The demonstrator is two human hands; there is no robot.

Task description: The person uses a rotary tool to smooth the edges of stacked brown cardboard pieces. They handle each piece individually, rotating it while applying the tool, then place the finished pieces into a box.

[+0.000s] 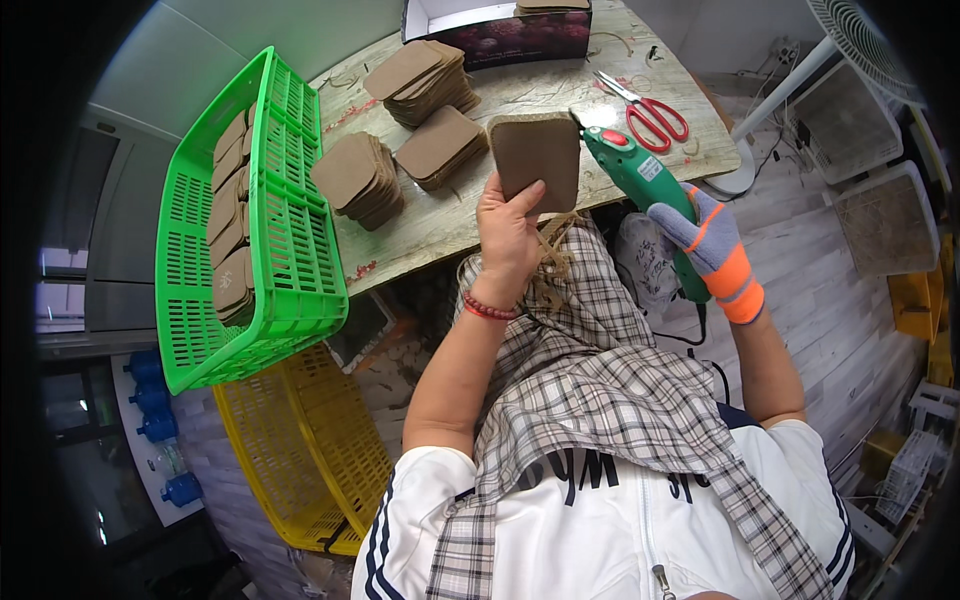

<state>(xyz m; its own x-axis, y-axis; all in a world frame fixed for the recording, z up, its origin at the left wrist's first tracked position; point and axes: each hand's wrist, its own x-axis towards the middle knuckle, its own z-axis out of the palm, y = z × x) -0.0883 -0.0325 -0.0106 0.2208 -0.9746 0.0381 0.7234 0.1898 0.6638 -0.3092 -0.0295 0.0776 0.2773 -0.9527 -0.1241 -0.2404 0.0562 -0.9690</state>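
Head view, and here's my bare left hand (510,228) near the middle of the frame, closed on a round-cornered brown pad (536,155), thumb pressed across its face, the pad held up just above centre. Over to centre right, my gloved right hand (722,255) wraps round a green handheld electric cutter (642,172), its tip right at the pad's upper right corner; touching or not, I can't tell. Red-handled scissors (655,124) lie at upper right. Upper left, a green plastic crate (262,225) holds more pads (232,215).
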